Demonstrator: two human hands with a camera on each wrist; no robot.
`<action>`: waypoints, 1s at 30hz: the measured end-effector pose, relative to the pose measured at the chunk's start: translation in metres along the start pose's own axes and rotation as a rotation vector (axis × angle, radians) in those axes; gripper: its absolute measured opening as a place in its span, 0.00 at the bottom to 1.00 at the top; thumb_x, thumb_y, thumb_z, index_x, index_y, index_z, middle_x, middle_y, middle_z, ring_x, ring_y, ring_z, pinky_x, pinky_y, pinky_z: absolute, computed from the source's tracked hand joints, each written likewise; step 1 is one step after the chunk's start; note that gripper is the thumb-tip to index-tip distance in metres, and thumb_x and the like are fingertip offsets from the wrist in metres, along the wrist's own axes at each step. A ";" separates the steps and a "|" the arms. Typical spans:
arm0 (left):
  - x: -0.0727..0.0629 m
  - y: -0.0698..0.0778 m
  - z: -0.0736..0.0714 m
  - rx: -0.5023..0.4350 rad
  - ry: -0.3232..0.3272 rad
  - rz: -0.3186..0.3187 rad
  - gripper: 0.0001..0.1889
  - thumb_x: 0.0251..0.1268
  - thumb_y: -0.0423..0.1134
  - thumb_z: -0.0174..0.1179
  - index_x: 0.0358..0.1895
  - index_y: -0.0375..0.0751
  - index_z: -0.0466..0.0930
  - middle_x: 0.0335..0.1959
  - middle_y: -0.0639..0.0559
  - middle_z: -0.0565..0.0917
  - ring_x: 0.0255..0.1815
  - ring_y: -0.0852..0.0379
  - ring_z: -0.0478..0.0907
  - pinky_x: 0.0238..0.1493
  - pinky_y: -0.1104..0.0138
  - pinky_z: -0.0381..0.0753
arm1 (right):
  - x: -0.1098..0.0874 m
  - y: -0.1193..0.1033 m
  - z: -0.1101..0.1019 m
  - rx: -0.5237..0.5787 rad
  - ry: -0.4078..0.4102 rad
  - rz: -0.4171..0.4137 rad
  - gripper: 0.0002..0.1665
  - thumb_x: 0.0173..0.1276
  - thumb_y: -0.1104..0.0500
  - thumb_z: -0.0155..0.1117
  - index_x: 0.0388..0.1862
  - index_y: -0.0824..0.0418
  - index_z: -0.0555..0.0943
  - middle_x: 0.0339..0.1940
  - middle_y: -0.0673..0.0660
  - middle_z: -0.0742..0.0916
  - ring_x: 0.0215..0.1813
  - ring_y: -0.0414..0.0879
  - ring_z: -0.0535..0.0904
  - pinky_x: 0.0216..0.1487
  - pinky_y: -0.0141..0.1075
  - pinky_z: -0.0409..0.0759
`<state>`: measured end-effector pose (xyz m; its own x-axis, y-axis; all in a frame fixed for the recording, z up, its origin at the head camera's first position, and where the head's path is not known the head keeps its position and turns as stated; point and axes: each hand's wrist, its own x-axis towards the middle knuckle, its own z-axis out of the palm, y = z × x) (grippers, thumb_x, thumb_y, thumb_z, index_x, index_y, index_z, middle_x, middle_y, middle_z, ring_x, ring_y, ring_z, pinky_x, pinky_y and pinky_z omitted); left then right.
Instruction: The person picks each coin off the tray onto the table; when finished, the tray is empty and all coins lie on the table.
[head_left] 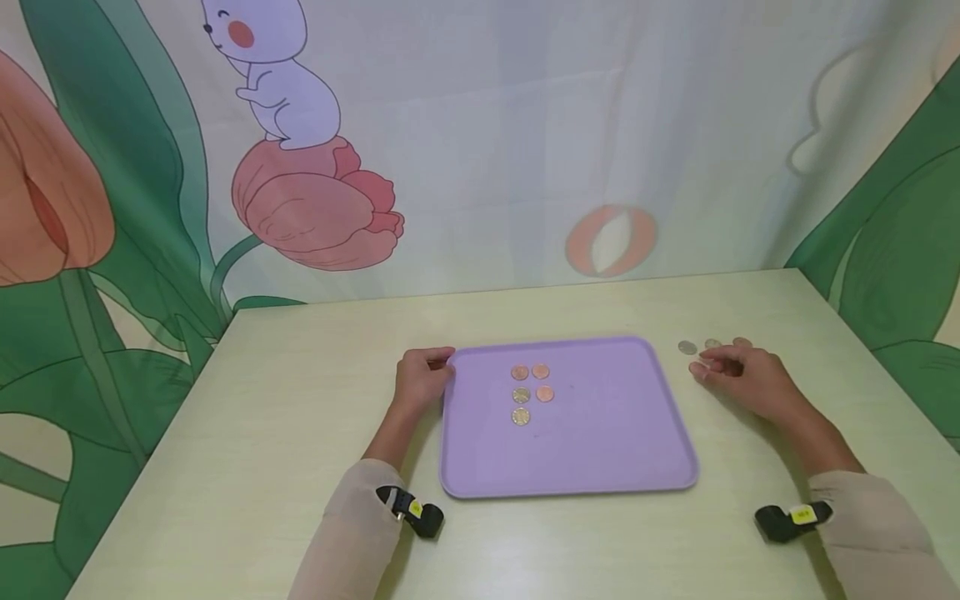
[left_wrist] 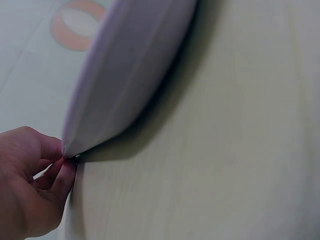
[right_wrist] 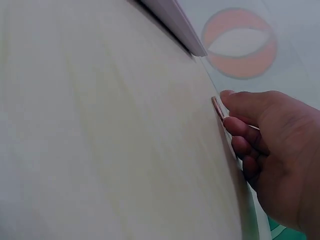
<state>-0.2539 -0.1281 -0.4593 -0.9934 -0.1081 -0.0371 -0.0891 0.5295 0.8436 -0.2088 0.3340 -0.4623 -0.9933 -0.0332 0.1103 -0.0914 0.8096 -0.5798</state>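
Observation:
A purple tray (head_left: 600, 450) lies on the table with several coins in its left half: coppery ones such as the coin (head_left: 544, 393) and golden ones such as the coin (head_left: 521, 416). My left hand (head_left: 422, 381) pinches the tray's left rim near the far corner; the left wrist view shows fingers and thumb at the tray edge (left_wrist: 120, 75). To the right of the tray, my right hand (head_left: 750, 382) is low over the table, bent fingers beside a silvery coin (head_left: 687, 347). In the right wrist view a coin (right_wrist: 217, 107) appears edge-on by the fingertips; whether it is gripped is unclear.
Two more coins, a golden coin (head_left: 712, 343) and a coppery coin (head_left: 742, 342), lie just beyond the right hand. The pale wooden table (head_left: 570, 550) ends at the back against a printed curtain (head_left: 487, 167).

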 end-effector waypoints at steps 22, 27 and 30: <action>0.000 -0.001 0.001 0.001 0.002 0.007 0.18 0.62 0.28 0.60 0.55 0.37 0.87 0.51 0.39 0.89 0.52 0.46 0.86 0.56 0.57 0.85 | -0.004 -0.073 0.028 0.126 -0.032 -0.196 0.16 0.64 0.66 0.70 0.50 0.68 0.86 0.34 0.59 0.88 0.36 0.40 0.78 0.35 0.27 0.77; -0.001 0.000 -0.001 0.002 0.001 0.007 0.18 0.63 0.28 0.60 0.56 0.36 0.86 0.51 0.39 0.89 0.52 0.46 0.85 0.56 0.58 0.85 | -0.003 -0.090 0.043 0.147 -0.086 -0.274 0.14 0.62 0.67 0.71 0.47 0.67 0.87 0.32 0.56 0.89 0.35 0.36 0.78 0.38 0.29 0.79; -0.002 0.000 -0.001 -0.002 -0.003 0.010 0.19 0.62 0.28 0.59 0.56 0.36 0.86 0.52 0.38 0.89 0.53 0.46 0.85 0.56 0.58 0.85 | -0.002 -0.098 0.052 0.134 -0.150 -0.295 0.13 0.63 0.66 0.71 0.47 0.66 0.87 0.35 0.55 0.89 0.37 0.38 0.80 0.41 0.31 0.81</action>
<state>-0.2519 -0.1283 -0.4588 -0.9945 -0.1002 -0.0303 -0.0790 0.5285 0.8452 -0.2016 0.2243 -0.4475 -0.9211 -0.3481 0.1744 -0.3744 0.6688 -0.6422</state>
